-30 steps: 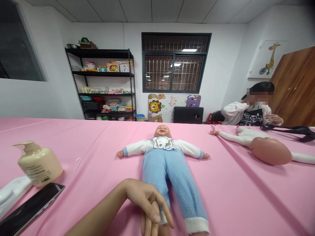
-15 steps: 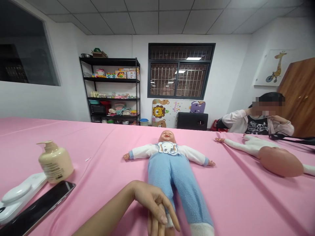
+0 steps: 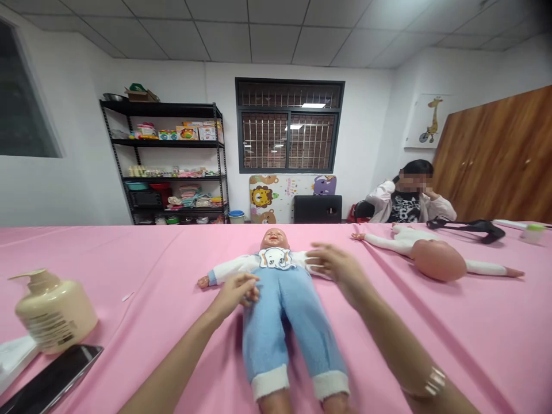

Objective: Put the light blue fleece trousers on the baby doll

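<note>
A baby doll (image 3: 276,238) lies on its back on the pink-covered table, head away from me. It wears light-blue overalls (image 3: 297,305) with an elephant bib and white sleeves. My left hand (image 3: 235,296) is at the side of its waist on the left, fingers loosely bent and apart, holding nothing; I cannot tell whether it touches the cloth. Over the doll's sleeve on the right hovers my right hand (image 3: 338,267), slightly blurred, its fingers stretched toward the chest with nothing in them. It hides much of that sleeve.
To the left stand a cream pump bottle (image 3: 56,313), a black phone (image 3: 52,379) and a white device (image 3: 15,359). A second doll (image 3: 440,259) in white lies at right, near a black strap-like object (image 3: 470,227). Across the table sits a person (image 3: 405,198).
My hands have moved apart, from low by the doll's legs up to either side of its torso. My right forearm has come into view. The whole view has shifted to the right.
</note>
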`<state>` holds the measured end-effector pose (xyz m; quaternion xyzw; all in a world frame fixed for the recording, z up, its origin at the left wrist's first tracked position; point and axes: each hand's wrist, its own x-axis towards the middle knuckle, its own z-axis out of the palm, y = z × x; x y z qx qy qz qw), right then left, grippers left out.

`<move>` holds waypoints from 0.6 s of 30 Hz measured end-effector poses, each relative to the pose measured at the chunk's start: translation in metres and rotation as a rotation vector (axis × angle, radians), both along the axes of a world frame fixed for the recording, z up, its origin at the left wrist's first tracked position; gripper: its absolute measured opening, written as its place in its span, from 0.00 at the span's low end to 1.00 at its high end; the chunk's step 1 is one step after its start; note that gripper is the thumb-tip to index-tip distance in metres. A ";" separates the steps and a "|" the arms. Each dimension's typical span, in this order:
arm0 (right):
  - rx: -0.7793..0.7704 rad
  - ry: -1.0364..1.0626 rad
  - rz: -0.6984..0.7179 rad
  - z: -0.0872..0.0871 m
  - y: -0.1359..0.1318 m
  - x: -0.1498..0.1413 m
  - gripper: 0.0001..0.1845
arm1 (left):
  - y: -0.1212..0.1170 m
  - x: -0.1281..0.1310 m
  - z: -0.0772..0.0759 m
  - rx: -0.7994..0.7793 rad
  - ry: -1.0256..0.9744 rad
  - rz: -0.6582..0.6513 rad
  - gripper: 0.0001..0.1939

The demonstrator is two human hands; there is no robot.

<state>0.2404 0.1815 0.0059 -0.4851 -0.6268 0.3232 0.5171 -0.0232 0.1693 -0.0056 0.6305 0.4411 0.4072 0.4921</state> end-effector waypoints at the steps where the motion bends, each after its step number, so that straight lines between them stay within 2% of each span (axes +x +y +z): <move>1: -0.040 -0.003 -0.011 -0.012 0.002 -0.003 0.25 | 0.008 -0.004 -0.007 0.065 0.060 0.149 0.17; 2: -0.076 -0.008 -0.025 -0.024 0.004 -0.008 0.27 | 0.016 -0.008 -0.016 0.117 0.108 0.254 0.17; 3: -0.106 -0.009 -0.043 -0.035 0.006 -0.013 0.29 | 0.024 -0.013 -0.025 0.162 0.140 0.300 0.18; 5: -0.120 0.000 -0.056 -0.054 0.008 -0.021 0.32 | 0.035 -0.018 -0.040 0.198 0.164 0.290 0.23; 8: -0.102 0.037 -0.019 -0.065 0.008 -0.027 0.34 | 0.045 -0.016 -0.050 0.220 0.163 0.203 0.29; 11: -0.116 0.035 0.014 -0.062 0.005 -0.027 0.32 | 0.049 -0.008 -0.050 0.306 0.232 0.164 0.23; 13: -0.088 -0.045 -0.030 -0.054 -0.001 -0.027 0.31 | 0.051 -0.007 -0.048 0.403 0.293 0.245 0.18; 16: 0.130 -0.284 -0.140 -0.032 -0.022 -0.031 0.24 | 0.053 -0.011 -0.048 0.431 0.283 0.422 0.16; 17: 0.217 -0.365 -0.116 -0.023 -0.033 -0.034 0.20 | 0.053 -0.013 -0.048 0.413 0.258 0.452 0.16; 18: 0.272 -0.436 -0.023 -0.015 -0.044 -0.037 0.14 | 0.052 -0.015 -0.049 0.397 0.234 0.462 0.16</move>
